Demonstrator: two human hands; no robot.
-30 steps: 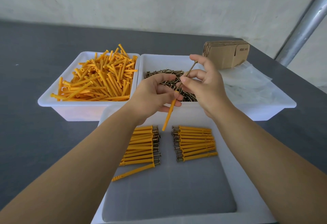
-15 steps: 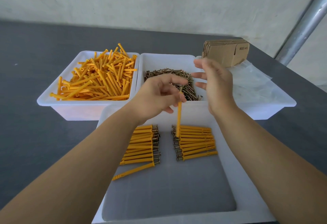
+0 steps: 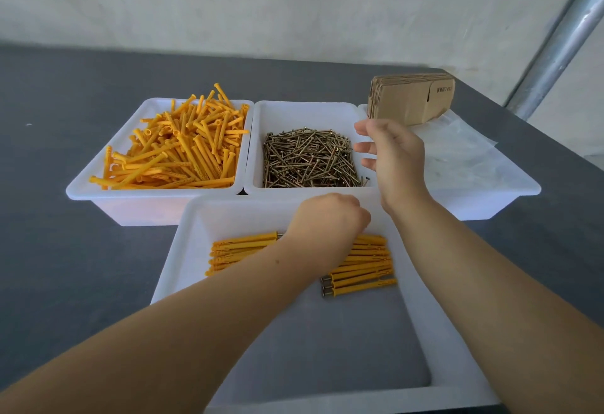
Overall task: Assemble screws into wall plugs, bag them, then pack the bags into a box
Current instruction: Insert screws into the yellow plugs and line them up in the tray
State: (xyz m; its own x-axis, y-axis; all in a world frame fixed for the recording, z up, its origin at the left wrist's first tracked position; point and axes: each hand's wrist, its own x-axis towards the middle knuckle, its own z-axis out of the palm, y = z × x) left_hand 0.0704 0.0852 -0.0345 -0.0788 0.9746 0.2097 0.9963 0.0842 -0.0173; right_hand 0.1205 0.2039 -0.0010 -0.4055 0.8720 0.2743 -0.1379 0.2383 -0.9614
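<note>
- In the near white plastic tray (image 3: 183,269), two rows of orange wall plugs with screws in them (image 3: 362,269) lie long axis left to right; your left hand (image 3: 327,220) is curled low over them, its hold hidden.
- Beyond, your right hand (image 3: 392,158) hangs loosely spread and empty, nearest the loose brass screws (image 3: 307,158).
- Loose orange plugs (image 3: 183,149) lie far left; flat cardboard boxes (image 3: 411,96) far right.

Orange wall plugs (image 3: 183,149) heaped upper left; brown screws (image 3: 309,160) piled centre; assembled plugs (image 3: 362,269) in two rows, lower centre tray (image 3: 183,250).
</note>
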